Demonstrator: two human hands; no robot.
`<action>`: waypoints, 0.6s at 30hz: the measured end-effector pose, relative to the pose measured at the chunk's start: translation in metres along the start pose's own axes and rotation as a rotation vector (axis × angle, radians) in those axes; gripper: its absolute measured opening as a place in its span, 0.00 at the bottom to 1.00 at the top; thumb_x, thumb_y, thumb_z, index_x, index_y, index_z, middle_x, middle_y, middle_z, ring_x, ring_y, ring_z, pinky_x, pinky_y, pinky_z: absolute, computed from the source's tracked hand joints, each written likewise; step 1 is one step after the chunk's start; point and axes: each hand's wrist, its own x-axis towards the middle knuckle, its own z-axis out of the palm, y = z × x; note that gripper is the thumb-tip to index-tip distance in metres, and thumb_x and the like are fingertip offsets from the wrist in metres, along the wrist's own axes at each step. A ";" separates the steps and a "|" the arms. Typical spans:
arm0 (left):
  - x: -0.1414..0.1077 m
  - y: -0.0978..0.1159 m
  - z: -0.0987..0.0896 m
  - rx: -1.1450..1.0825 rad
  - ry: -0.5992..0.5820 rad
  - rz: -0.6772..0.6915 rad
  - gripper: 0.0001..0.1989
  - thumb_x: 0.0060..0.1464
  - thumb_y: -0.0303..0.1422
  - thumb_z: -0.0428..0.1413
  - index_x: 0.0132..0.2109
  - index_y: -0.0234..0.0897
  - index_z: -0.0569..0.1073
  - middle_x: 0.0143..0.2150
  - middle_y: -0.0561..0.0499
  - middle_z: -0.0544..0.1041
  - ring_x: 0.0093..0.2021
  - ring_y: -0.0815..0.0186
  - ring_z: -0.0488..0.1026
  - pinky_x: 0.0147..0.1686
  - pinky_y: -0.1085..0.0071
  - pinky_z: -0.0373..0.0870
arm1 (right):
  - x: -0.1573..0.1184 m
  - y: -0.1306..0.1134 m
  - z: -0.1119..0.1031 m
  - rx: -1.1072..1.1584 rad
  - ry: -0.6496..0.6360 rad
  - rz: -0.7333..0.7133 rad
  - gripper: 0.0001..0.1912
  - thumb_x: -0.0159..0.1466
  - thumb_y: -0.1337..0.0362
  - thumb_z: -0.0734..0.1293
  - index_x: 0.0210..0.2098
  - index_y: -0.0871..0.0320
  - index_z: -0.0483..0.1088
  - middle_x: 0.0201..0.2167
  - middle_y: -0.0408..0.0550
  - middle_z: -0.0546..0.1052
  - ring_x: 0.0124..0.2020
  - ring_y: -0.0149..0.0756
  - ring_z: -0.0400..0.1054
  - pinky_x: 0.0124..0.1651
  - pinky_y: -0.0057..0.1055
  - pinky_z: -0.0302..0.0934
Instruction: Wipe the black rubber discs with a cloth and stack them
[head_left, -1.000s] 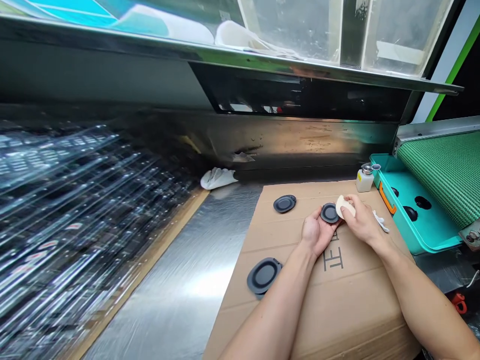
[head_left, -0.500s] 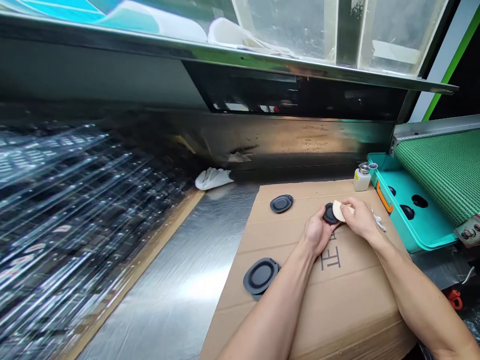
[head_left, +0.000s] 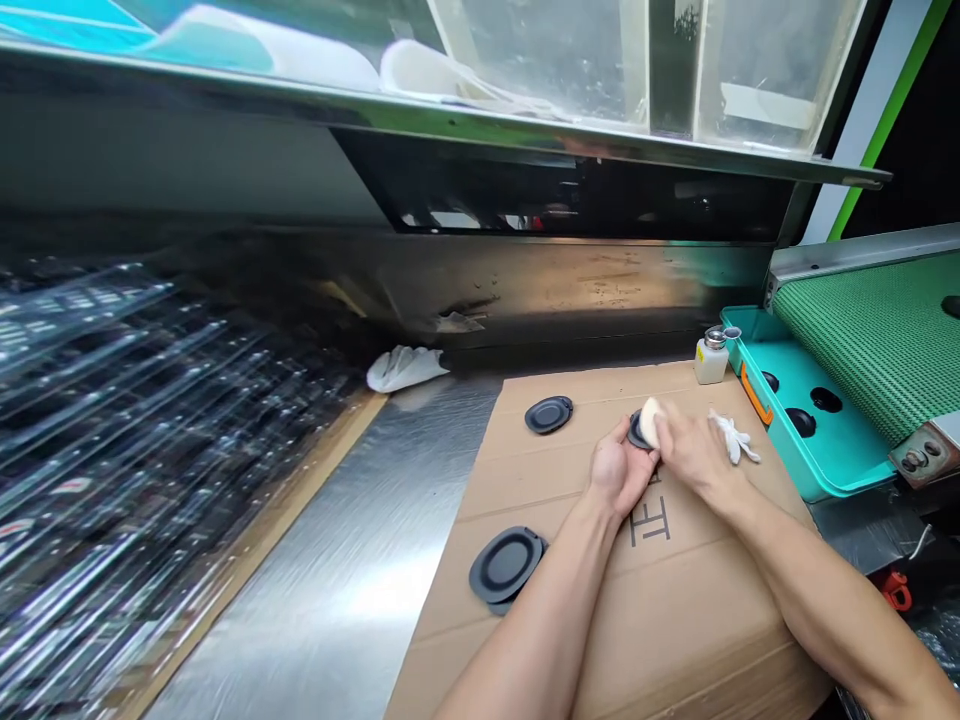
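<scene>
My left hand (head_left: 619, 470) holds a round dark part (head_left: 637, 430) above the brown cardboard (head_left: 697, 600), its fingers curled around the edge. In my right hand (head_left: 694, 450) is a cream-coloured round sponge pad (head_left: 650, 422), tilted against the face of that part and covering some of it. The right fingers are slightly blurred. A dark oval part (head_left: 549, 414) lies on the cardboard, left of my hands. Nearer to me, beside my left forearm, sits a larger pair of stacked dark oval parts (head_left: 507, 562).
A small white pump bottle (head_left: 710, 362) stands beside a teal bin (head_left: 847, 482) holding black round pieces. A green conveyor belt (head_left: 885, 320) runs above the bin. White gloves (head_left: 733, 438) lie right of my hands. At left are a white cloth item (head_left: 405, 370) and plastic-wrapped goods (head_left: 112, 450).
My right hand has turned the sponge pad more upright against the dark part. The white gloves show more fully now. A dark piece has appeared on the belt at far right. The view has shifted slightly.
</scene>
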 end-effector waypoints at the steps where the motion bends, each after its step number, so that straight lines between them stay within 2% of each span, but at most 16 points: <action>1: -0.001 0.000 0.000 -0.003 -0.008 -0.010 0.22 0.69 0.35 0.40 0.50 0.27 0.75 0.49 0.37 0.80 0.51 0.58 0.77 0.54 0.59 0.74 | -0.001 -0.004 0.001 -0.016 -0.024 -0.020 0.25 0.73 0.51 0.51 0.67 0.45 0.59 0.39 0.51 0.81 0.38 0.44 0.75 0.43 0.35 0.62; 3: -0.002 0.000 0.000 -0.002 -0.048 -0.036 0.23 0.69 0.36 0.40 0.53 0.28 0.74 0.51 0.37 0.79 0.52 0.57 0.77 0.56 0.58 0.73 | 0.000 -0.009 0.001 -0.035 -0.031 -0.007 0.27 0.74 0.51 0.50 0.70 0.45 0.53 0.39 0.52 0.81 0.38 0.44 0.76 0.44 0.36 0.62; 5: -0.003 -0.001 0.000 -0.002 -0.093 -0.058 0.23 0.69 0.37 0.40 0.56 0.29 0.73 0.52 0.38 0.79 0.54 0.57 0.76 0.57 0.56 0.72 | 0.000 -0.013 0.002 -0.048 -0.011 0.076 0.30 0.74 0.51 0.49 0.73 0.49 0.47 0.40 0.54 0.81 0.40 0.44 0.75 0.46 0.36 0.62; 8: -0.005 -0.004 0.001 0.000 -0.099 -0.050 0.26 0.69 0.41 0.39 0.58 0.30 0.72 0.54 0.37 0.78 0.56 0.54 0.75 0.59 0.54 0.71 | -0.003 -0.019 0.006 -0.045 -0.025 0.135 0.32 0.74 0.50 0.49 0.74 0.52 0.43 0.41 0.56 0.80 0.42 0.44 0.75 0.48 0.36 0.62; 10: -0.007 -0.006 0.002 0.014 -0.081 -0.036 0.28 0.69 0.43 0.39 0.58 0.29 0.73 0.55 0.37 0.78 0.57 0.53 0.74 0.60 0.53 0.69 | -0.006 -0.023 0.011 -0.030 -0.046 0.128 0.32 0.74 0.49 0.49 0.73 0.51 0.43 0.42 0.55 0.80 0.42 0.44 0.75 0.48 0.37 0.62; 13: -0.008 -0.009 0.005 0.036 -0.097 -0.029 0.25 0.69 0.41 0.40 0.57 0.31 0.73 0.56 0.38 0.77 0.58 0.54 0.73 0.61 0.55 0.68 | 0.000 -0.020 0.014 -0.012 -0.024 0.152 0.30 0.74 0.49 0.48 0.73 0.49 0.46 0.44 0.55 0.80 0.43 0.45 0.75 0.49 0.38 0.62; 15: -0.008 -0.012 0.004 0.057 -0.108 -0.012 0.22 0.69 0.38 0.41 0.56 0.32 0.74 0.55 0.39 0.78 0.59 0.56 0.73 0.61 0.56 0.68 | 0.009 -0.011 0.012 -0.001 0.005 0.172 0.29 0.74 0.50 0.47 0.72 0.47 0.50 0.46 0.54 0.80 0.44 0.45 0.75 0.49 0.38 0.62; 18: -0.006 -0.010 0.002 0.100 -0.060 0.023 0.18 0.68 0.32 0.43 0.52 0.30 0.75 0.51 0.38 0.79 0.55 0.57 0.75 0.58 0.57 0.72 | 0.019 0.010 0.007 0.035 0.032 0.188 0.26 0.74 0.51 0.49 0.68 0.44 0.58 0.48 0.52 0.79 0.46 0.47 0.74 0.48 0.39 0.62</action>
